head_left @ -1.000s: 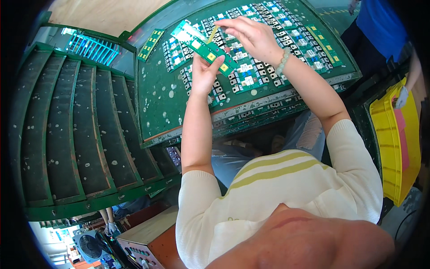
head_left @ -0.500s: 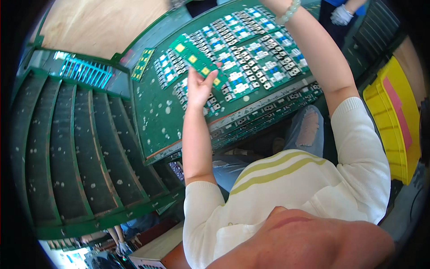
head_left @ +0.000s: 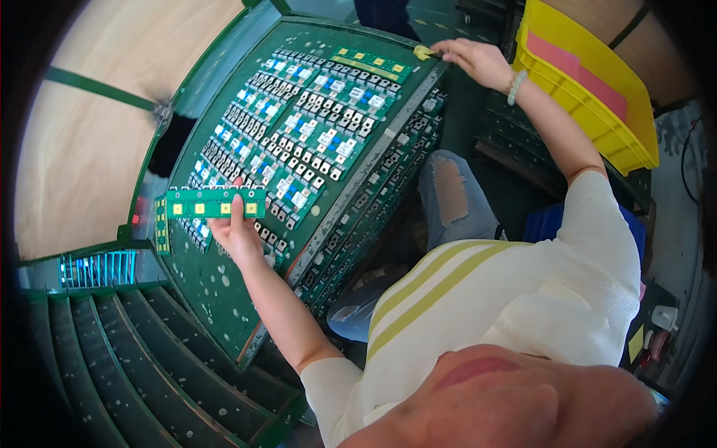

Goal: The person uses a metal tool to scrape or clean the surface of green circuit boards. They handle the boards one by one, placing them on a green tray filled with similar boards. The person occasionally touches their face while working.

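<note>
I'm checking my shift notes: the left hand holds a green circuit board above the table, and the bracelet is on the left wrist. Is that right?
Not quite: the head view shows the bracelet on the right wrist, not the left. The left hand does hold a green circuit board above the table.

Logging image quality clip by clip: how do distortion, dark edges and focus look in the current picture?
Head view: the dark rack bows along its lengths, as fisheye does; head view: corners fall to black; head view: the green circuit board in the left hand looks fairly sharp; head view: the small yellow item by the right hand is indistinct.
</note>
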### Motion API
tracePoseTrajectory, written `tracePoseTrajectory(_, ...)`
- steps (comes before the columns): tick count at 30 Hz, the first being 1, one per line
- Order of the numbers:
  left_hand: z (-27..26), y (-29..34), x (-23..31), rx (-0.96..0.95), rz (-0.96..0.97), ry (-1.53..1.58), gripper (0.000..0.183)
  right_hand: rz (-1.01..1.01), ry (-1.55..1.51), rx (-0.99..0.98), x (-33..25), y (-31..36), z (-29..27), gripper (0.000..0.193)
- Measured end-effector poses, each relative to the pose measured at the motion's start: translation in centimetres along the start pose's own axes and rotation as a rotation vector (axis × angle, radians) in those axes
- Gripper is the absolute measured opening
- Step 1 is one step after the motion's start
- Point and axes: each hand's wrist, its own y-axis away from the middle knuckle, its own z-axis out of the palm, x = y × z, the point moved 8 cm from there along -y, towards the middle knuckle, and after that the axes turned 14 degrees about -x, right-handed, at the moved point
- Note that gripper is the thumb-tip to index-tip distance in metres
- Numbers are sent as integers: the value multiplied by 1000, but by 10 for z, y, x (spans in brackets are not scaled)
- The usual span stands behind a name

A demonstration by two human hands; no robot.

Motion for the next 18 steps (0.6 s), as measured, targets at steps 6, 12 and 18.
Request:
tracePoseTrajectory(6,-6,-2,-4,-15,-13,-18,44,-13,-53,-193,-4,17,15,31)
tracePoseTrajectory(12,-17,4,-6,4,-9,25,37,32,-73,-633,-12,21,17,56)
tracePoseTrajectory(18,6,0,-14,-83,-42,201,30,-48,-359,-476,-46,1,-22,45)
